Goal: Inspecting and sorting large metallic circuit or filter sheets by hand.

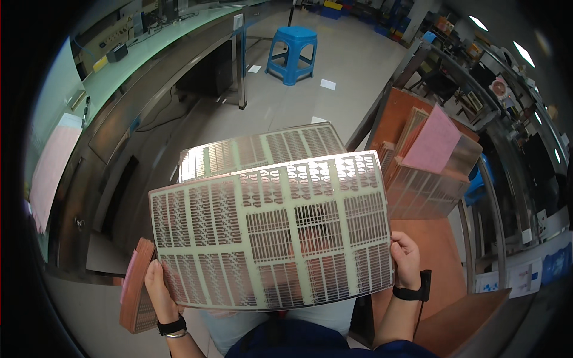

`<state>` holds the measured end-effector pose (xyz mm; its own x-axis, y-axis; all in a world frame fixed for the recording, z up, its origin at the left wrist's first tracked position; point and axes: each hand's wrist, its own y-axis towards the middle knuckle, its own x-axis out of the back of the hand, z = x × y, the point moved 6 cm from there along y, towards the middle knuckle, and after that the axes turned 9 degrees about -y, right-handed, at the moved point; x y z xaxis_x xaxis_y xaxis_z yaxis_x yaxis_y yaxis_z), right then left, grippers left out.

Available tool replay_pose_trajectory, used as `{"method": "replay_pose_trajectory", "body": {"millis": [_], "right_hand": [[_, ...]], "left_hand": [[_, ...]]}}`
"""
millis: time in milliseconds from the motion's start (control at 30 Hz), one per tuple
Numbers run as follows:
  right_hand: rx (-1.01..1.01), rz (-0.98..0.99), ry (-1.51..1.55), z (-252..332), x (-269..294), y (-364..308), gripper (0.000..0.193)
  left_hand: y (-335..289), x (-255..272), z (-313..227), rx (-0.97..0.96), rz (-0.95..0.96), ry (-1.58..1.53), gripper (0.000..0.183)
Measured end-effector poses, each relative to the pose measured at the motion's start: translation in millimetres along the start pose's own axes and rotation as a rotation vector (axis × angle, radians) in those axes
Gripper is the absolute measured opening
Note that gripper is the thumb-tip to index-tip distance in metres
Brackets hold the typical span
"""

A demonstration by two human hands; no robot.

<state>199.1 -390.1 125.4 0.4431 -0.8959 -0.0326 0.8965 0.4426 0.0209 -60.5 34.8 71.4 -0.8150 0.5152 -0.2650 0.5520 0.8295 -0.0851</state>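
Note:
Across the middle of the head view is a large rectangular printed circuit board panel (271,224), pale green with rows of shiny metallic patterns. My left hand (159,289) is closed on its lower left edge. My right hand (406,259) grips the right edge, thumb on top. The panel is tilted, its face toward me, above my lap. Just behind its top edge shows a second similar panel (262,144), mostly hidden by the first; what supports it is out of sight. Beside my left hand stands a stack of brown-edged boards (138,292).
At right, an orange-brown wooden rack (427,244) holds several upright panels (427,190) and a pink sheet (434,140). A long workbench (161,40) runs along the left, with a pink paper (54,158) at its near end. A blue stool (292,53) stands on the floor ahead.

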Motion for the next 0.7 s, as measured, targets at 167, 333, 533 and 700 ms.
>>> {"method": "replay_pose_trajectory", "body": {"millis": [167, 333, 533, 700], "right_hand": [[0.006, -0.063, 0.026, 1.0, -2.2, -1.3, 0.033], [0.247, -0.285, -0.129, 12.9, 19.1, 4.4, 0.023], [0.372, -0.171, 0.583, 19.7, 20.6, 46.7, 0.031], [-0.166, 0.133, 0.963, -44.7, 14.5, 55.3, 0.044]], "left_hand": [[-2.7, 2.9, -10.0, -0.056, -0.036, -0.074, 0.026], [-13.6, -1.7, -27.8, -0.202, 0.024, -0.330, 0.024], [-8.4, -39.8, -42.2, -0.642, 0.431, 0.055, 0.034], [-21.7, -81.6, -28.9, -0.131, 0.193, -0.285, 0.057]]}}
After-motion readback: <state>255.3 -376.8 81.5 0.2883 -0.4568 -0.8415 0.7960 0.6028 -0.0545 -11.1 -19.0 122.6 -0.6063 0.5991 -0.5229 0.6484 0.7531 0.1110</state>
